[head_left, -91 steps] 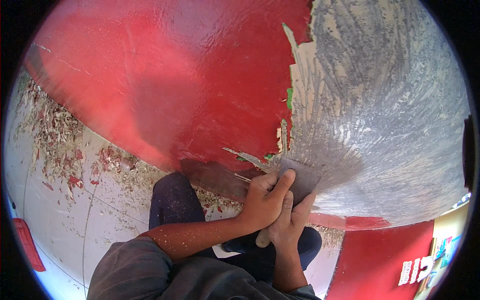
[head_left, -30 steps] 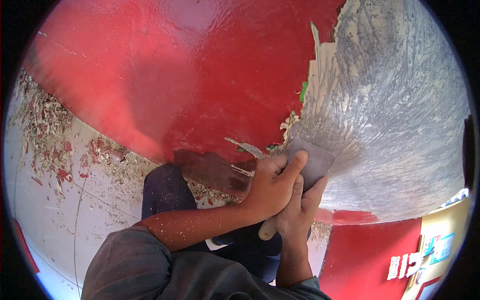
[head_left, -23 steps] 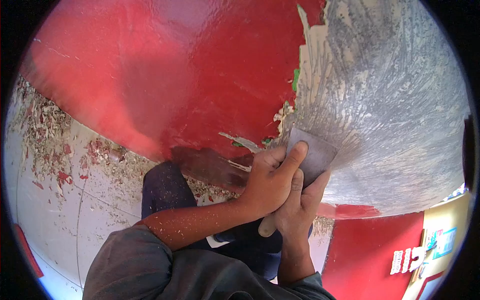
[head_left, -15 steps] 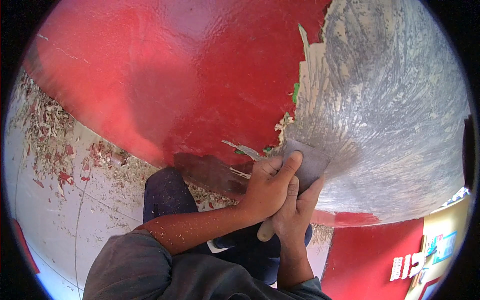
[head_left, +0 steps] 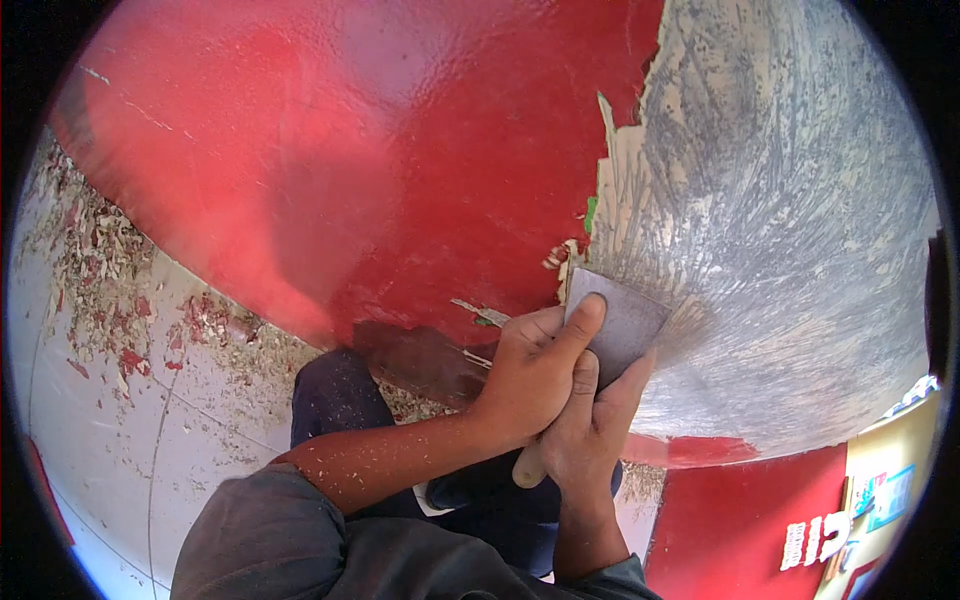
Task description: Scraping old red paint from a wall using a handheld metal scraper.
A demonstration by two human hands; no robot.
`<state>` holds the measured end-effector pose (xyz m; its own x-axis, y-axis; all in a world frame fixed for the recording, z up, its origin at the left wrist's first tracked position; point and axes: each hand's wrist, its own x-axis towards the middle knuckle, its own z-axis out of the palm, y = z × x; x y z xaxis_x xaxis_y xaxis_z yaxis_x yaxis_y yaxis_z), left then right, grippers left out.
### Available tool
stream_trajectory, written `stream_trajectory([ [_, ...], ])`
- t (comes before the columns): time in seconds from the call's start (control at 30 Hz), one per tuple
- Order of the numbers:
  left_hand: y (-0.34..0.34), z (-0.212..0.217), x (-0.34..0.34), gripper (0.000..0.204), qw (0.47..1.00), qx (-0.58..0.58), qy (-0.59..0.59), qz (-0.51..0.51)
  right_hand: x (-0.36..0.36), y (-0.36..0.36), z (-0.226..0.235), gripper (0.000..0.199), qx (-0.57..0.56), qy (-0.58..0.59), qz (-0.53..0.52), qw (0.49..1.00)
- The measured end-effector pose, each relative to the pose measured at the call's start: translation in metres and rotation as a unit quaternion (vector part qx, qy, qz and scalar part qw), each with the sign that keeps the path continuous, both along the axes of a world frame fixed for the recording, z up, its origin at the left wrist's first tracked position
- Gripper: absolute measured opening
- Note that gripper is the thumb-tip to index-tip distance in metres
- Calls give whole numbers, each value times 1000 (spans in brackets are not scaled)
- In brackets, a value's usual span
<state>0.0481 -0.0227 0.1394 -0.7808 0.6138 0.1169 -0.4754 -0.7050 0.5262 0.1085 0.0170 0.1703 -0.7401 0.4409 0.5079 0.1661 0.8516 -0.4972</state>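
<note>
Both my hands are closed on a scraper with a wide, flat grey blade (head_left: 625,325). My left hand (head_left: 525,375) grips it from the left, its thumb pressed along the blade. My right hand (head_left: 585,430) wraps around it lower down, and the pale handle end (head_left: 528,468) pokes out beneath. The blade lies against a large curved surface, at the border where glossy red paint (head_left: 430,190) meets a scraped, grey and beige area (head_left: 790,200). That border is ragged, with curled beige paint flakes (head_left: 562,255) and a small green patch (head_left: 591,213) just above the blade.
Paint chips (head_left: 110,260) in red and beige litter the pale tiled floor (head_left: 215,480) at left. My bent knee (head_left: 335,400) sits close under the curved surface. A red panel (head_left: 745,520) with white lettering and a yellowish wall (head_left: 895,450) stand at lower right.
The scraper and both hands have shifted slightly upward along the ragged paint edge. The curved surface sits a little lower in view. Both hands keep the same grip.
</note>
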Motion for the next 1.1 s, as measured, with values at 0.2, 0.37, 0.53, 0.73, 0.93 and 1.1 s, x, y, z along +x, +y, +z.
stream_trajectory([
  [0.2, -2, 4, -9, 35, 998, 64, -23, -5, -8, -9, 3, 57, -31, -3, -24, 999],
  [0.37, -10, 19, -15, 35, 998, 21, -49, 26, -19, -8, 11, 49, -72, 13, 19, 997],
  [0.53, -8, 9, -8, 36, 998, -48, 2, 37, -9, -4, -4, 45, 12, 59, 37, 997],
  [0.73, -35, 35, -36, 39, 995, -17, 7, 96, -43, -33, 27, 42, -43, 51, 71, 995],
  [0.93, -23, 4, -27, 38, 996, -65, 26, 59, -36, -27, 5, 41, -84, 69, 78, 991],
  [1.1, -69, 52, -59, 36, 985, -77, 60, 145, -72, -55, 43, 44, -115, 66, 152, 980],
])
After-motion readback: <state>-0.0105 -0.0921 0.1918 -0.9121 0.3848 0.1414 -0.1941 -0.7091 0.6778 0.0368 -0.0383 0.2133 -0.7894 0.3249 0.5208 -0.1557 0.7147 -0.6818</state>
